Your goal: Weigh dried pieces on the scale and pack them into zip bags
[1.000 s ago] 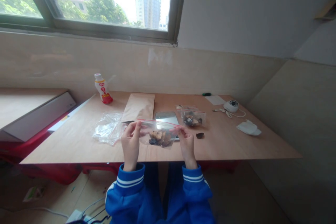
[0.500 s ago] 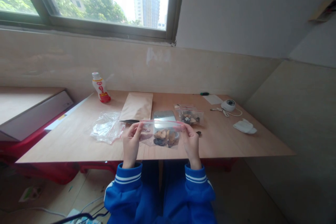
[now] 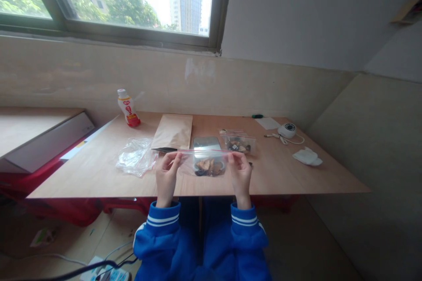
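Stretched between my hands is a clear zip-lock bag (image 3: 186, 167) with a red seal line along its top. Brown and dark dried pieces, which look like dried mushrooms (image 3: 209, 167), lie in its lower part. My left hand (image 3: 167, 175) pinches the top left corner between thumb and fingers. At the top right corner, my right hand (image 3: 240, 174) does the same. Just behind the bag a flat silver scale (image 3: 207, 144) rests on the table, partly covered by it. A second filled zip-lock bag (image 3: 240, 144) lies beyond my right hand.
A brown paper pouch (image 3: 173, 131) and a pile of clear empty bags (image 3: 135, 156) lie left of the scale. Farther left stands a white and red bottle (image 3: 129, 109). On the right are a white round device with a cable (image 3: 287, 130) and a crumpled white tissue (image 3: 307, 157).
The bag has tilted slightly, and the dried pieces in it sit a little higher and look flatter. Both hands keep their hold on the corners. The camera view has shifted slightly.
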### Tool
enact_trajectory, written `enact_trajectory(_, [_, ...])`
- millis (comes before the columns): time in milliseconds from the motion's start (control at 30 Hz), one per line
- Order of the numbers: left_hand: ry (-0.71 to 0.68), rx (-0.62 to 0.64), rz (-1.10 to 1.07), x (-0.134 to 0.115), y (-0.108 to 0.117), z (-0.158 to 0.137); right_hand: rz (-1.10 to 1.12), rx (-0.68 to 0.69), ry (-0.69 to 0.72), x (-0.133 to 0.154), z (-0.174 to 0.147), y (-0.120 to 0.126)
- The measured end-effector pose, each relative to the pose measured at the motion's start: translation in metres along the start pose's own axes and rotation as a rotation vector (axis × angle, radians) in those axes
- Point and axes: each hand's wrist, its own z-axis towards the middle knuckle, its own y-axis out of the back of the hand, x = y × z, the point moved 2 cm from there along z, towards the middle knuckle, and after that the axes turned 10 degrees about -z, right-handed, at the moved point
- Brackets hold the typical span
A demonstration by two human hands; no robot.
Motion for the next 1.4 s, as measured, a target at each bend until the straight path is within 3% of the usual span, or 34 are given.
enact_trajectory(300, [-0.162,-0.015,0.157,-0.009,0.002,-0.002,0.023,-0.066,0.027,0.003,-0.001,0.002])
enact_trajectory(467, [-0.048,0.002,-0.046,-0.004,-0.009,-0.006,0.261,-0.009,-0.071,-0.005,-0.002,-0.011])
enact_trajectory(600, [0.001,-0.006,-0.236,0.002,-0.019,-0.009,0.318,0.04,-0.112,-0.009,-0.004,-0.017])
enact_trajectory(900, [-0.012,-0.04,-0.22,0.002,-0.021,-0.013,0.333,0.073,-0.145,-0.015,-0.001,-0.013])
enact_trajectory(1167, [0.038,0.089,-0.196,-0.001,-0.008,-0.008,0.273,-0.016,-0.15,-0.02,0.001,-0.006])
enact_trajectory(1400, [-0.066,0.184,-0.032,-0.015,0.003,-0.009,0.3,0.02,-0.145,-0.009,-0.001,-0.003])
